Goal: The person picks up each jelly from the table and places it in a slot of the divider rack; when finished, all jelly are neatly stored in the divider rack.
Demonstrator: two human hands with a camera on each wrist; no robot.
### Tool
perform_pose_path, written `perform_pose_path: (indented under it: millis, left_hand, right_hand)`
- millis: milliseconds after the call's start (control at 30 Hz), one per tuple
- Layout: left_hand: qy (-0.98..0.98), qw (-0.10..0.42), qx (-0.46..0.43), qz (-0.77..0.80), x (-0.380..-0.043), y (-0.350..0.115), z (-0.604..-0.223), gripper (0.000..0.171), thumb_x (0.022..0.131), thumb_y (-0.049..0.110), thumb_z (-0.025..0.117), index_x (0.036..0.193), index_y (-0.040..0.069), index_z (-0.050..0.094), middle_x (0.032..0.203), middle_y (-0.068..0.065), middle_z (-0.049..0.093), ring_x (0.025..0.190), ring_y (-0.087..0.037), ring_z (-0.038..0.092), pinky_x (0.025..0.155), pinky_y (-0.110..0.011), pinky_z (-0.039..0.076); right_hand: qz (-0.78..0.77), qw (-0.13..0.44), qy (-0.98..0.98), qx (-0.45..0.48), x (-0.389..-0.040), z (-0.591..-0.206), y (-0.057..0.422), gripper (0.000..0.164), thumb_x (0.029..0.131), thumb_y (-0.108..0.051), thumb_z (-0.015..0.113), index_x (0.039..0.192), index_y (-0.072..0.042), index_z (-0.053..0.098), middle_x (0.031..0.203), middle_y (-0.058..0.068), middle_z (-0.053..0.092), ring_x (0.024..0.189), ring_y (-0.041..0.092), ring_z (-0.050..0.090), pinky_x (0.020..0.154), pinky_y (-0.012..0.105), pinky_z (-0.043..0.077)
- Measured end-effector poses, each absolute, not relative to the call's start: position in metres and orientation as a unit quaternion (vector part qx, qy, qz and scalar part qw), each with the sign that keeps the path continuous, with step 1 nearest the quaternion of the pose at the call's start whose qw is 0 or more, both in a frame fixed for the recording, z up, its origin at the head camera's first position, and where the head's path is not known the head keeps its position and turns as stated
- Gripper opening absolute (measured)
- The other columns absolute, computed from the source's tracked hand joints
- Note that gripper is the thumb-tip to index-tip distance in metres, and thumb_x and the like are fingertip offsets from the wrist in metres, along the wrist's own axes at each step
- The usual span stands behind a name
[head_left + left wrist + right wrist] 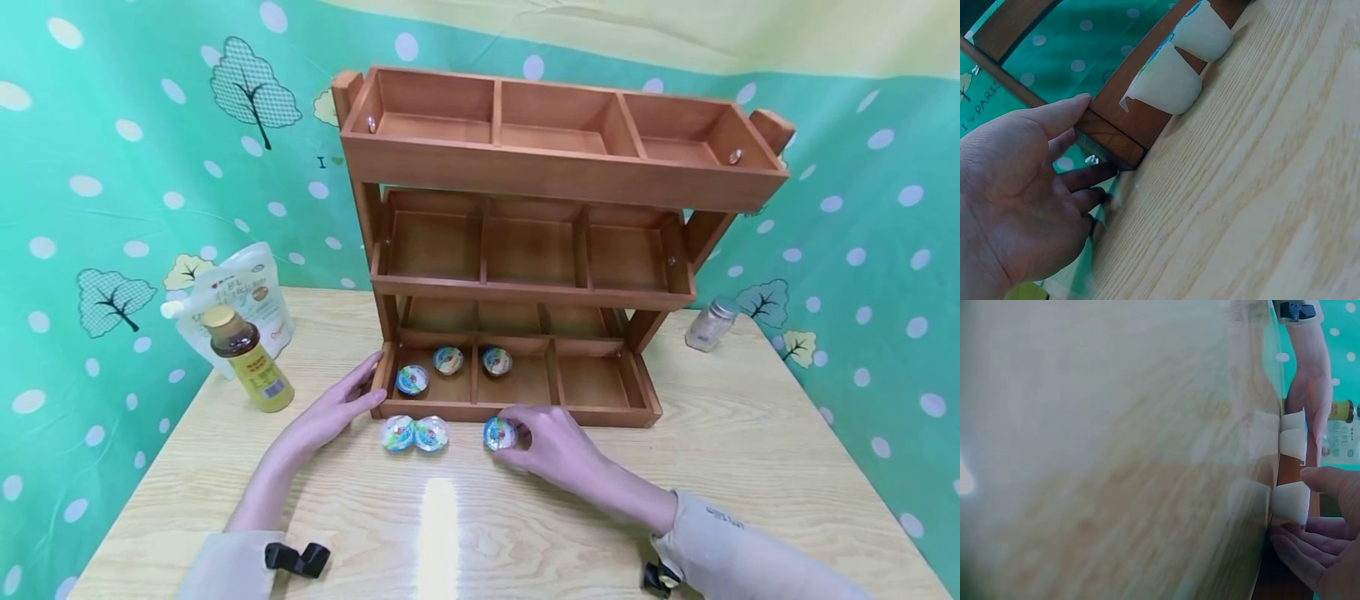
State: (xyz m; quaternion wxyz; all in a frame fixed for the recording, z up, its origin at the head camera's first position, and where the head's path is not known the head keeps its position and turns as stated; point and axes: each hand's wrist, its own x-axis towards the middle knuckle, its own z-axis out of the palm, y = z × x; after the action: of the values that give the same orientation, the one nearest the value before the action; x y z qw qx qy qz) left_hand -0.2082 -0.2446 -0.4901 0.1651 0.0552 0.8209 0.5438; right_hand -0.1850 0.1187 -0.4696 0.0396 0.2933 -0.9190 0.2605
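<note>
My right hand (555,446) holds a small white cup with a blue printed peel-off lid (499,434) between thumb and fingers, in front of the wooden rack (517,412). In the right wrist view, the thumb is on one side of the cup (1291,501) and the fingers on the other. At the rack's lower left corner, my left hand (330,414) touches the side, its thumb on the front edge and its fingers fairly straight. Two similar cups (414,434) stand side by side between the hands. Three more lie in the bottom tier, two in the left compartment and one (497,362) in the middle.
Above the bottom tier, the rack has a middle tier (532,292) and a top tier (555,171), each divided into three compartments. A bottle with yellow liquid (258,375) and a white spouted pouch (251,292) stand at left. At right is a clear lidded jar (711,323).
</note>
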Motion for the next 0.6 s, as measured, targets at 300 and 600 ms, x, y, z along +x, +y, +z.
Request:
perform_pose_path:
  millis: [300,600]
  left_hand:
    - [0.823,0.164,0.057,0.541,-0.210,-0.243,-0.491,0.076,0.105,0.046,0.054,0.167,0.034,0.010,0.175,-0.015,0.008,0.160,-0.046,0.005,0.126,-0.069,0.014]
    - [0.822,0.165,0.054,0.543,-0.209,-0.244,-0.491,0.076,0.105,0.047,0.054,0.167,0.034,0.010,0.175,-0.017,0.008,0.160,-0.047,0.005,0.126,-0.068,0.013]
  right_hand:
    - [0.333,-0.044,-0.901,0.275,-0.186,-0.462,0.126,0.039,0.078,-0.022,0.088,0.115,-0.016,0.076,0.093,-0.011,0.077,0.079,0.000,0.069,0.074,0.019,0.057]
    - [0.441,-0.069,-0.856,0.260,-0.193,-0.438,0.146,0.045,0.079,-0.014,0.089,0.121,-0.012,0.074,0.105,0.002,0.076,0.086,0.007,0.072,0.077,0.024,0.063]
